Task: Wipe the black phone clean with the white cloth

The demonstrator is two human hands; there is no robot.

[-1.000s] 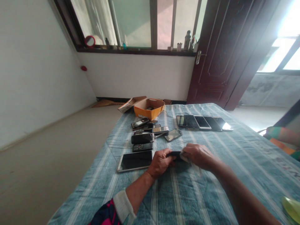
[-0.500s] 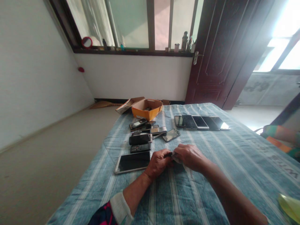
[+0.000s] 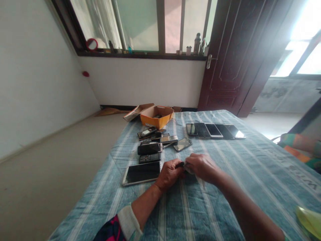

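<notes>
clear tablecloth (image 3: 250,167) right of the right hand (image 3: 200,166); tablet (image 3: 142,172) crowds the left hand (image 3: 170,174).

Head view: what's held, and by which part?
Left hand: a dark slim phone-like object, by its left end. Right hand: a whitish crumpled cloth, held part hidden.

Left hand (image 3: 170,174) and right hand (image 3: 202,168) mostly hide a dark device (image 3: 179,164).

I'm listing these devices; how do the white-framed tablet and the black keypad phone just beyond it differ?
The white-framed tablet is clearly larger than the black keypad phone. The tablet's front is mostly one broad dark screen in a pale frame, while the phone shows a black body with rows of buttons. Both lie on the striped cloth.
</notes>
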